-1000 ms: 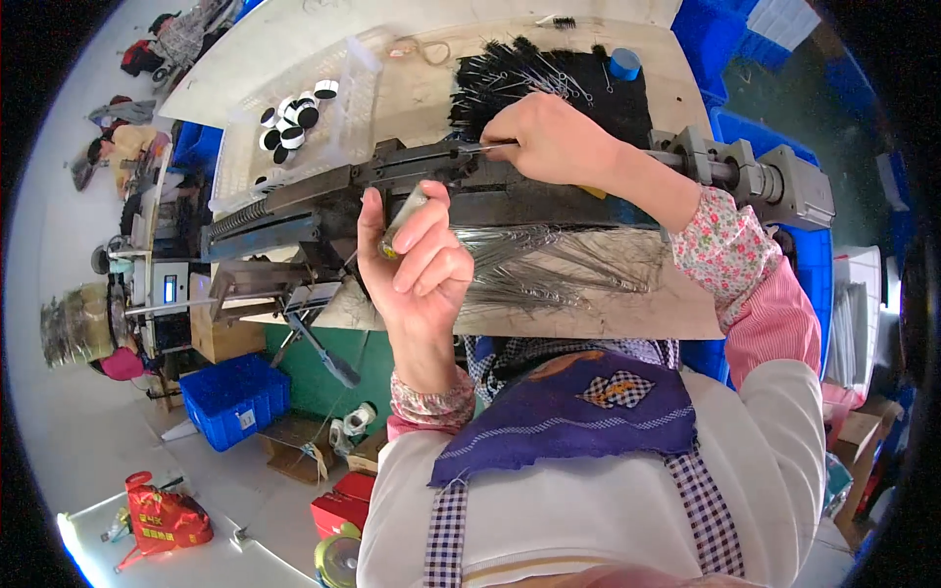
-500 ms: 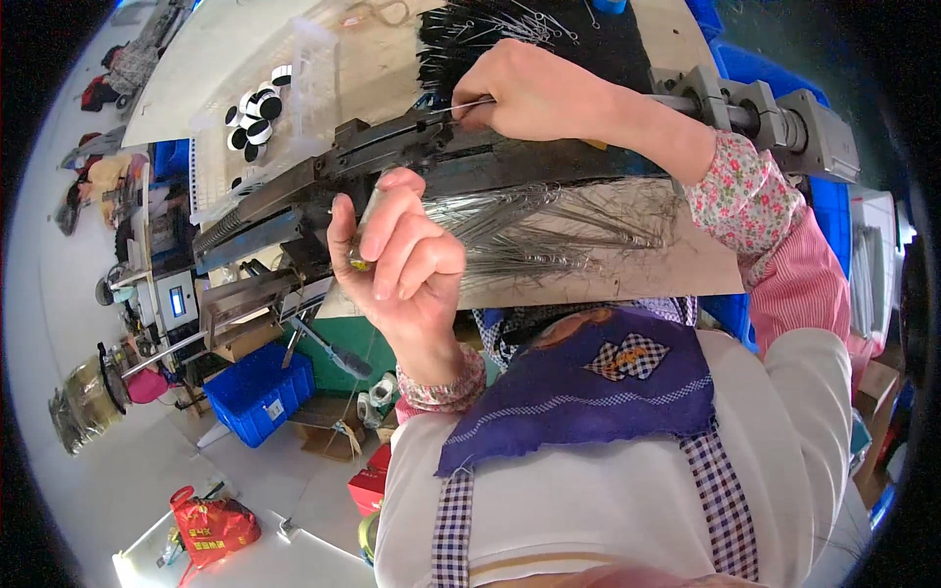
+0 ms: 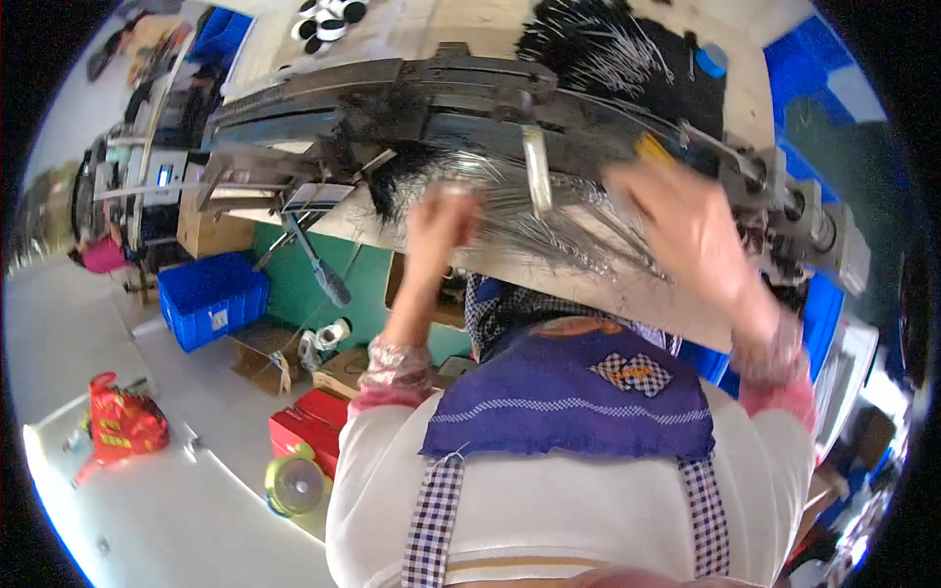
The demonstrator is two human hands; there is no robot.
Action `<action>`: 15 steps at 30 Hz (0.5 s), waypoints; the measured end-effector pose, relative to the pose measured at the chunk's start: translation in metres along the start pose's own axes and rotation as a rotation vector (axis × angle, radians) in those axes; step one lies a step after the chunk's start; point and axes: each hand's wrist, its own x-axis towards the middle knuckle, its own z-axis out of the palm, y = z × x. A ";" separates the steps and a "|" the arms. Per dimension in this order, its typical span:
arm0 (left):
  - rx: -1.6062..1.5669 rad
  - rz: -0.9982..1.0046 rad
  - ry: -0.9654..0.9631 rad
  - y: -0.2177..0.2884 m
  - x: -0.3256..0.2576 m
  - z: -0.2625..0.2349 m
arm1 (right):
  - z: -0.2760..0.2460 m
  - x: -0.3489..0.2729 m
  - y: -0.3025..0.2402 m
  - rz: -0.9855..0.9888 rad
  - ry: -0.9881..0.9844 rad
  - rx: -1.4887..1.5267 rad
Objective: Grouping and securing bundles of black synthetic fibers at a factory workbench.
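My left hand [image 3: 441,218] is blurred by motion over the near left part of a pile of thin metal wires [image 3: 524,220]. Its fingers are too smeared to read. To the right, my right hand [image 3: 686,230], also smeared, hovers over the right end of the wires, close to a yellow piece [image 3: 655,148]. Whether either hand holds something I cannot make out. Beyond both hands lies a long dark metal bench machine [image 3: 470,93]. A pale lever handle [image 3: 536,169] projects from it toward me, between the hands and apart from them.
Behind the machine, several hooked wires [image 3: 613,59] lie on a black cloth beside a blue round container [image 3: 712,61]. Black-and-white round pieces [image 3: 328,22] sit at the far left. A motor-like metal unit [image 3: 828,235] stands at the right end. Below left is a blue bin [image 3: 213,299].
My right hand has drawn back from the machine, toward me and right; the wire it pinched no longer shows clearly. My left hand has left the lever handle. The view has shifted.
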 end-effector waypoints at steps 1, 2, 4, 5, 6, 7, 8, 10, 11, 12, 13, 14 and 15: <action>-0.031 -0.060 0.123 -0.014 0.010 -0.026 | 0.004 -0.023 0.002 0.047 -0.029 -0.097; -0.169 -0.008 0.234 -0.029 0.019 -0.050 | 0.007 -0.032 0.003 0.208 -0.136 -0.170; -0.273 -0.148 0.403 0.000 0.023 -0.058 | 0.023 -0.035 0.034 0.471 -0.093 -0.320; -0.278 -0.144 0.392 0.000 0.031 -0.059 | 0.032 -0.035 0.055 0.499 -0.025 -0.417; -0.337 -0.134 0.323 0.000 0.035 -0.061 | 0.045 -0.039 0.080 0.520 -0.024 -0.459; -0.397 -0.124 0.244 -0.003 0.042 -0.061 | 0.048 -0.030 0.089 0.531 -0.015 -0.471; -0.446 -0.128 0.268 -0.008 0.045 -0.064 | 0.049 -0.022 0.093 0.606 -0.100 -0.431; -0.521 -0.090 0.325 -0.014 0.044 -0.058 | 0.043 -0.020 0.088 0.638 -0.174 -0.369; -0.558 -0.070 0.351 -0.016 0.041 -0.052 | 0.039 -0.022 0.086 0.591 -0.160 -0.344; -0.557 0.001 0.395 -0.015 0.036 -0.039 | 0.043 -0.035 0.091 0.514 -0.126 -0.288; -0.556 0.075 0.454 -0.015 0.029 -0.030 | 0.033 -0.036 0.066 0.470 -0.108 -0.259; -0.471 0.194 0.413 -0.005 0.017 -0.013 | 0.029 -0.046 0.052 0.403 -0.033 -0.168; -0.444 0.286 0.341 0.015 0.008 0.015 | 0.022 -0.055 0.041 0.336 -0.009 -0.123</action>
